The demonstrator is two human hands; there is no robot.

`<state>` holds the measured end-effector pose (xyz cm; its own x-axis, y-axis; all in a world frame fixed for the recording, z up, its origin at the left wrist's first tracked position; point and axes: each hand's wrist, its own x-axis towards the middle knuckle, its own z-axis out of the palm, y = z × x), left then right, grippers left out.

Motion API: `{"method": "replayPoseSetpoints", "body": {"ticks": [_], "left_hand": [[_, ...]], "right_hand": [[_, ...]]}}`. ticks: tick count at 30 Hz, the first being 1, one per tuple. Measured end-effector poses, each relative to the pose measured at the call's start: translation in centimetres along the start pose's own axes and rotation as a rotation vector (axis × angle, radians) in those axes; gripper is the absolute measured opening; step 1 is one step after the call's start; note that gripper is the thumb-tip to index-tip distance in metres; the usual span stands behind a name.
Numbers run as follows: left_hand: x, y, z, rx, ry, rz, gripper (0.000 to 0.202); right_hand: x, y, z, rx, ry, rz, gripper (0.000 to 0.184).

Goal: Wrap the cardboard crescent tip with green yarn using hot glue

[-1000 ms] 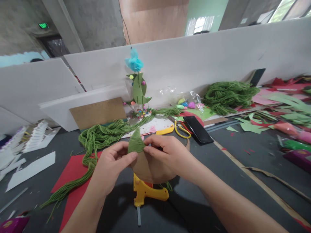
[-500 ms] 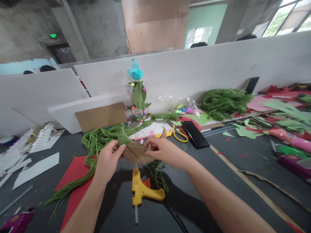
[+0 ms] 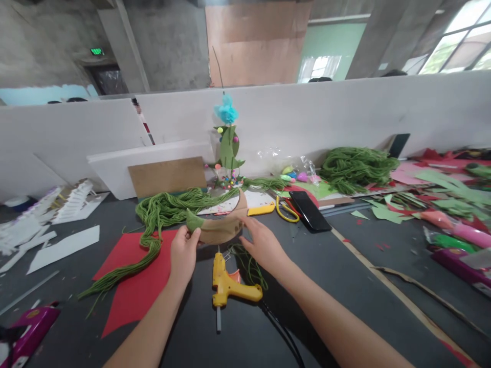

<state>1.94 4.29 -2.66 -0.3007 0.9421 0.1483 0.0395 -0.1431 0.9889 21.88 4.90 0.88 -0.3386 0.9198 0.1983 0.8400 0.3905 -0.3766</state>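
A brown cardboard crescent (image 3: 220,230) is tilted above the table, its left tip wrapped in green yarn (image 3: 194,221). My left hand (image 3: 184,253) pinches it just below the wrapped tip, thumb in front. My right hand (image 3: 263,245) is at the crescent's right part, fingertips at its edge and the thumb apart from the fingers. Dark marks show on the cardboard near those fingertips. Beneath the crescent lies a yellow hot glue gun (image 3: 226,286) with a glue stick poking from its back. A loose tangle of green yarn (image 3: 251,268) lies beside it.
A long green yarn hank (image 3: 164,209) trails over red sheets (image 3: 134,291) on the left. Behind are a yellow cutter knife (image 3: 261,209), yellow-handled scissors (image 3: 287,210), a black phone (image 3: 310,212) and a decorated hanging ornament (image 3: 229,148). Paper scraps (image 3: 448,184) pile up at right.
The crescent has turned so that more of its face and its upper right tip show. My right hand has moved from over the cardboard to its right edge, and its fingers have spread.
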Motion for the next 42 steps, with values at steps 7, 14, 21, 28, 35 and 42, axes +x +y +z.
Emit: {"method": "replayPoseSetpoints", "body": {"ticks": [7,14,21,28,35,42], "left_hand": [[0.5,-1.0,-0.3,0.000,0.043,0.060,0.029],[0.5,-1.7,0.0,-0.003,0.064,0.072,0.031],[0.4,-1.6,-0.2,-0.062,0.020,0.089,0.029],[-0.2,-0.2,-0.2,-0.205,0.047,0.098,0.025],[-0.9,0.4,0.6,-0.305,0.036,0.108,0.027],[-1.1,0.5,0.8,-0.282,0.028,0.098,0.030]], "right_hand": [[-3.1,-2.8,0.5,-0.079,-0.271,-0.253,0.023],[-4.5,-3.5,1.1,-0.141,-0.303,-0.264,0.036],[-4.6,-3.8,0.0,-0.126,-0.169,-0.188,0.059],[-3.0,-4.0,0.8,-0.030,-0.045,-0.101,0.023],[-1.6,-2.7,2.2,0.157,-0.002,-0.001,0.014],[-0.7,-1.7,2.1,0.361,-0.080,0.049,0.024]]}}
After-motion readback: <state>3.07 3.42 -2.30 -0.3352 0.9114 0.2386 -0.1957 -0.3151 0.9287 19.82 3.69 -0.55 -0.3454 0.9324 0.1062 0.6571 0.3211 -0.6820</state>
